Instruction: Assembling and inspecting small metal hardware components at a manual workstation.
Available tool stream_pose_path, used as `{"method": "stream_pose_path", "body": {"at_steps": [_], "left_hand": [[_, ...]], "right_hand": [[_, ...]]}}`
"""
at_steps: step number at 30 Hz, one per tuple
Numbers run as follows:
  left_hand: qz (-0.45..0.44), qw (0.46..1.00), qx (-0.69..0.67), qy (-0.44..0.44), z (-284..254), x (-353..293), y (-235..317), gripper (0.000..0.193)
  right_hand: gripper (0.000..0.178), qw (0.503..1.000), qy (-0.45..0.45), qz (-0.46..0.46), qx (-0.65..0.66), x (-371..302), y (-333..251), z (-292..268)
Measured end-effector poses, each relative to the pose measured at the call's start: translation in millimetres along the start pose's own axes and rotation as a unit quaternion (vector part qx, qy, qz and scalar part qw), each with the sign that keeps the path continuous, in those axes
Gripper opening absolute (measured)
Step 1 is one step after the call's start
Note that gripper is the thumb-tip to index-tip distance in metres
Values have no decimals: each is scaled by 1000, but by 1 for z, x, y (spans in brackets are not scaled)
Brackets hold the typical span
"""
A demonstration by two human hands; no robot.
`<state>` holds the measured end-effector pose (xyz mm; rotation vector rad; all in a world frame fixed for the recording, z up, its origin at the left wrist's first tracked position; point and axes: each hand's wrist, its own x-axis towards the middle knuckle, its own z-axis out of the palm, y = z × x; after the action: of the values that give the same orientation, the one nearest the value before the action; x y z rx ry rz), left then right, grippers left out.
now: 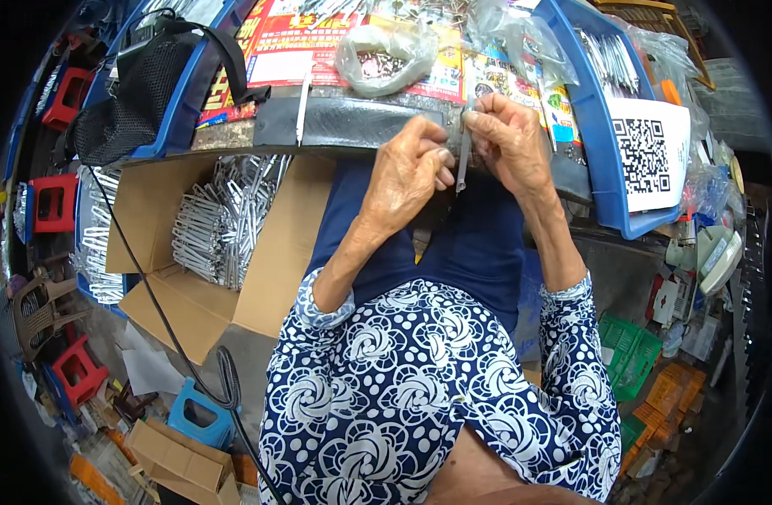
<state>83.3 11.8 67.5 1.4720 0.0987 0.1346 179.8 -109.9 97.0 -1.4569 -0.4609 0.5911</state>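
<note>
My right hand (512, 139) is closed, thumb and fingertips pinching a slim grey metal bar (464, 160). The bar points down over the bench's near edge, and its lower end looks rounded with a small hole. Beside it on the left, my left hand (407, 172) has its fingers curled together. Whether something small sits in that grip is hidden. A similar thin metal strip (303, 109) lies across the dark bench edge (352, 124). Beyond my hands, a clear plastic bag (387, 57) with small dark parts rests on red printed paper.
An open cardboard box (306, 227) of silver metal bars stands below the bench at left. Blue trays (180, 93) flank the bench; the right one carries a white printed card (651, 156). A black cable (150, 295) runs down the left. Red stools (53, 204) stand farther left.
</note>
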Motion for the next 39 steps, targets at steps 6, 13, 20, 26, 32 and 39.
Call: {"method": "stream_pose_path", "body": {"at_steps": [6, 13, 20, 26, 32, 39], "left_hand": [[45, 986, -63, 146, -29, -15, 17, 12], [118, 896, 237, 357, -81, -9, 36, 10], [56, 755, 597, 264, -116, 31, 4, 21], [50, 756, 593, 272, -108, 37, 3, 21], [33, 760, 590, 270, -107, 37, 6, 23], [32, 798, 519, 306, -106, 39, 9, 31]], "right_hand": [[10, 998, 21, -4, 64, 0, -7, -22], [8, 996, 41, 1, 75, -8, -5, -30], [9, 995, 0, -8, 100, -5, -4, -23], [13, 994, 0, -20, 109, -5, 1, -27], [13, 994, -16, -17, 111, -4, 2, -28], [14, 988, -45, -9, 149, -8, 4, -27]]}}
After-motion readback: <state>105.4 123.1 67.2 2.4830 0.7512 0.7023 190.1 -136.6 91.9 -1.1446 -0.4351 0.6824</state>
